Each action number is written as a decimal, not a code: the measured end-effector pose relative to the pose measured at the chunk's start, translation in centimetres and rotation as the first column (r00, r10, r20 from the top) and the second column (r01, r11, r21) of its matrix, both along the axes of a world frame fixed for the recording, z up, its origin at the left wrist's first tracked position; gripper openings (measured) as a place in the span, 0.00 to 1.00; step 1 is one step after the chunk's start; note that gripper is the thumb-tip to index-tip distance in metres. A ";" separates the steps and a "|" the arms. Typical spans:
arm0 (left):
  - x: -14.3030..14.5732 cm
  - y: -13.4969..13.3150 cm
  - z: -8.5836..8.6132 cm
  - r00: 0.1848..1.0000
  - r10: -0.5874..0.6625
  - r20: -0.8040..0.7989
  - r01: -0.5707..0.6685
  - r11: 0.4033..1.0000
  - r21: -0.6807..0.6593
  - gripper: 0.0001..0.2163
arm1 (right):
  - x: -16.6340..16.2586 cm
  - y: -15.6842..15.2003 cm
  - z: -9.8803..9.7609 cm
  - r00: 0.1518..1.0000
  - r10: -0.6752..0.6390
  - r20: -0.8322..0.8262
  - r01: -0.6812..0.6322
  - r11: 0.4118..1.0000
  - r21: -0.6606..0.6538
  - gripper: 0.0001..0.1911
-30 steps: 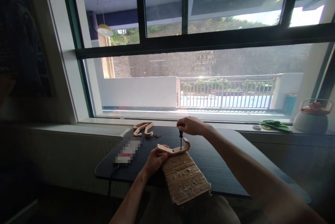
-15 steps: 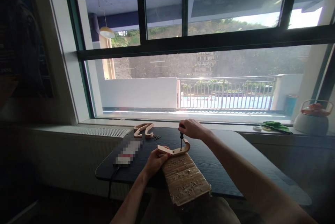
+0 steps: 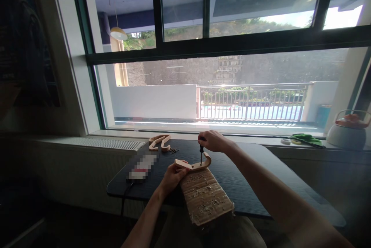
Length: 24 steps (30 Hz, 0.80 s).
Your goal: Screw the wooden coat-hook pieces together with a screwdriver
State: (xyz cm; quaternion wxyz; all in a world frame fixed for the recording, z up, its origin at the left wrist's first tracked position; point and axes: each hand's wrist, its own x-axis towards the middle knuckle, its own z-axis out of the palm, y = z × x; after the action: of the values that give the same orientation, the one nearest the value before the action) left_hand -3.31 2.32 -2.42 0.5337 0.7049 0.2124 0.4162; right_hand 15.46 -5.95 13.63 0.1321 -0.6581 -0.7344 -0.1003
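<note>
My right hand (image 3: 213, 141) is closed round the dark handle of a screwdriver (image 3: 201, 154), which stands upright with its tip on a curved wooden hook (image 3: 194, 165). My left hand (image 3: 171, 176) grips the left end of that hook and holds it down on a wooden board (image 3: 205, 196) strewn with shavings. The board lies tilted over the near edge of a dark table (image 3: 249, 186).
Another curved wooden hook piece (image 3: 159, 142) and a few small dark screws (image 3: 174, 150) lie at the table's far left. A blurred flat object (image 3: 142, 167) with a cable sits left of my hand. On the windowsill stand a kettle (image 3: 348, 131) and green cloth (image 3: 305, 138).
My hands and the hook have stayed in place; the right hand has shifted very slightly on the screwdriver handle. The view has drifted a little.
</note>
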 end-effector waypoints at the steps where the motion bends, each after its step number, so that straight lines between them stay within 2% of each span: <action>1: 0.0 0.0 0.0 1.000 -0.001 0.000 0.001 1.000 0.004 0.15 | 0.0 0.0 -0.1 1.000 -0.004 0.001 0.004 1.000 0.005 0.15; 9: 0.1 0.3 -0.4 1.000 -0.001 0.012 0.001 1.000 -0.001 0.16 | -0.4 0.0 -0.2 0.998 -0.060 0.027 0.059 0.997 0.041 0.19; 17: 0.0 0.2 -0.1 1.000 0.005 -0.004 -0.005 1.000 0.017 0.15 | -0.2 -0.3 0.4 0.999 0.049 0.000 -0.049 0.999 -0.007 0.14; 24: 0.0 0.1 -0.2 1.000 -0.025 0.012 0.025 1.000 -0.011 0.15 | -0.2 -0.2 -0.2 1.000 0.006 -0.008 -0.005 1.000 0.025 0.14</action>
State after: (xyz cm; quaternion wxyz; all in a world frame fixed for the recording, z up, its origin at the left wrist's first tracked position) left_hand -3.35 2.47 -2.59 0.5442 0.7020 0.2027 0.4123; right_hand 15.29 -6.16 13.39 0.1436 -0.6548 -0.7344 -0.1064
